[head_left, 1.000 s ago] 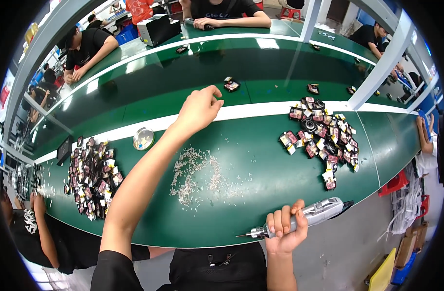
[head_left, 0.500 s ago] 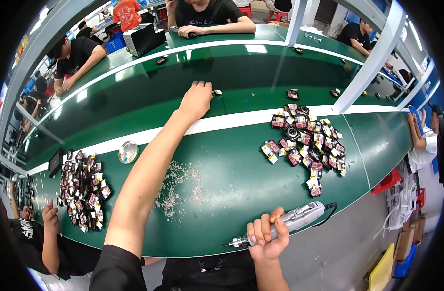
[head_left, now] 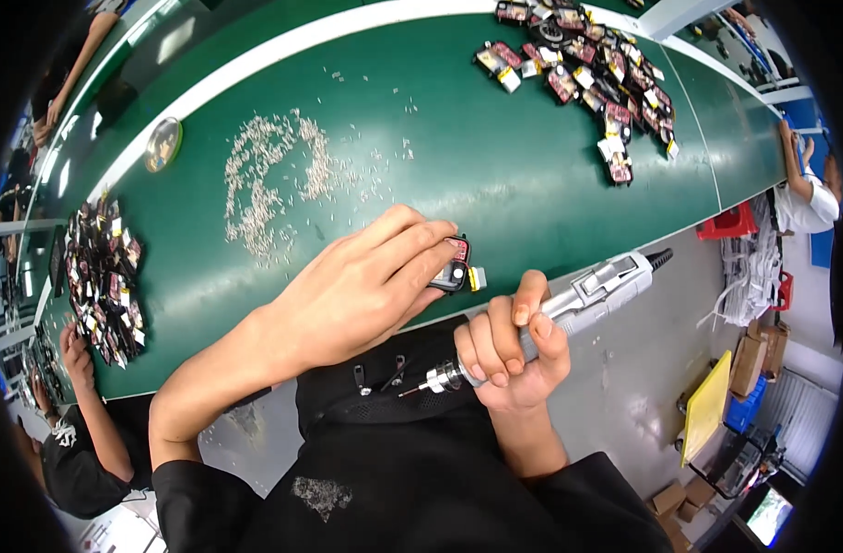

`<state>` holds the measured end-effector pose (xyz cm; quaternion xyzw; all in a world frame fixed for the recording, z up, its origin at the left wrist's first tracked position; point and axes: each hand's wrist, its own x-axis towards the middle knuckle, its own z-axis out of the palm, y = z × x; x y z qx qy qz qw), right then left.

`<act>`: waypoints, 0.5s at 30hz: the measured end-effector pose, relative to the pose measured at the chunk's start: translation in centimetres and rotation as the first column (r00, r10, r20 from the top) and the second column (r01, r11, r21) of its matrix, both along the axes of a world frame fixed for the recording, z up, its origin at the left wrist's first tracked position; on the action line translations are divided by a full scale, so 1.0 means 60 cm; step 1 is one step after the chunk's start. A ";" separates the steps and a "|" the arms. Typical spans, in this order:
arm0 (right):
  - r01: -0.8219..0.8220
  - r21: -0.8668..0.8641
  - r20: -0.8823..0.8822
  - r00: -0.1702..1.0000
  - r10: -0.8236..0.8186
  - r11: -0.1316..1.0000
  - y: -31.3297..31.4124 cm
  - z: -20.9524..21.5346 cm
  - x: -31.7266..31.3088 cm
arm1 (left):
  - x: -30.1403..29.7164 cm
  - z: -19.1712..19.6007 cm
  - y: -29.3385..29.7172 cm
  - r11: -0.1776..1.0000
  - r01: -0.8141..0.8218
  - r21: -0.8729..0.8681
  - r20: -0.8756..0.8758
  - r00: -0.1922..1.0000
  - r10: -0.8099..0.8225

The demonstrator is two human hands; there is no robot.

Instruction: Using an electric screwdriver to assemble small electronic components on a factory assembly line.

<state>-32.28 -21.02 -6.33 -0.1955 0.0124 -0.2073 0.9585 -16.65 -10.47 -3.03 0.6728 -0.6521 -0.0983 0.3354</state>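
Note:
My left hand [head_left: 366,286] has its fingers over a small black device casing [head_left: 460,263] with a red inner part and a white-and-yellow tab. It grips the casing at the table's near edge, palm and fingers hiding much of it. My right hand [head_left: 514,359] is wrapped round a grey electric screwdriver [head_left: 601,297], just off the table edge. The tool's bit [head_left: 409,394] points left and slightly down, apart from the casing. Beyond my left hand, many small screws [head_left: 256,198] lie scattered over the green table [head_left: 440,138].
Similar casings are heaped at the far right [head_left: 615,88] and at the left [head_left: 104,286]. A round shallow dish [head_left: 163,145] sits near the white rail. At the left a co-worker's hand [head_left: 76,355] is beside the heap. A cord leaves the screwdriver's back end.
My left hand has come back from the far green strip to the table's near edge, bringing a casing. The screwdriver stays in my right hand. The view has tipped downward.

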 end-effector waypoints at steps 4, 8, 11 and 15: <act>-0.016 -0.055 -0.024 1.000 0.015 0.998 0.024 -0.009 -0.005 | -0.031 -0.004 0.006 0.997 -0.079 -0.013 -0.052 0.996 0.078; 0.004 -0.103 -0.107 0.994 -0.015 0.995 0.041 -0.017 -0.003 | -0.034 -0.016 -0.003 0.986 -0.168 0.020 0.023 0.986 0.167; 0.036 -0.116 -0.183 0.981 -0.057 0.993 0.046 -0.014 -0.001 | -0.042 -0.013 -0.012 0.984 -0.171 0.039 0.101 0.981 0.167; 0.050 -0.117 -0.259 0.963 -0.079 0.992 0.045 -0.019 -0.001 | -0.056 -0.030 -0.008 0.985 -0.145 -0.098 0.227 0.960 0.164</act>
